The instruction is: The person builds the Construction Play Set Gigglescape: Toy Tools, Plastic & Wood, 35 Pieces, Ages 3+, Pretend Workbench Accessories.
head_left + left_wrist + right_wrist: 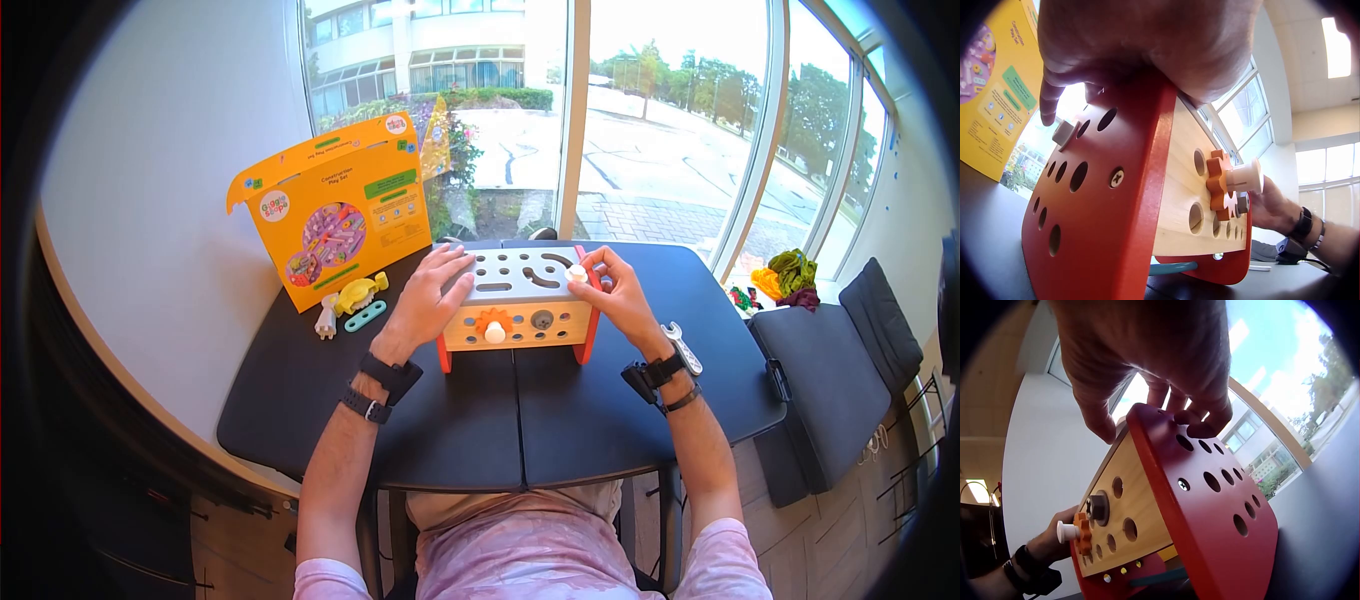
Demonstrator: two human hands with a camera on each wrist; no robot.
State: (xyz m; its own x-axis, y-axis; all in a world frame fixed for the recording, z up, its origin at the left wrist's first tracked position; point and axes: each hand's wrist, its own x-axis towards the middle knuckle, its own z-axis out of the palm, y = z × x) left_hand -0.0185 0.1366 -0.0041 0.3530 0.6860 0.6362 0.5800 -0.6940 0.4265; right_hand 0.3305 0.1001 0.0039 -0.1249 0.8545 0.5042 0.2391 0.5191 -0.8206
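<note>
A toy workbench [456, 318] with a grey slotted top, wooden front and red ends stands on the black table. On its left end rests my left hand [432, 295], fingers extended over the top edge. My right hand [618, 290] pinches a white peg [575, 273] at the top's right end, beside the curved slot; in the right wrist view the hand hides that peg. An orange gear [483, 321] with a white peg [1244, 177] through it sits on the front, left of a grey bolt head [1099, 508]. A grey peg [1065, 134] sticks out of the red left side.
At the back left stands a yellow toy box [350, 215]. Before it lie a yellow toy piece [358, 294], a teal strip with holes [365, 316] and a white piece [326, 318]. A white toy wrench [682, 350] lies beyond my right wrist. A black chair [830, 365] is at right.
</note>
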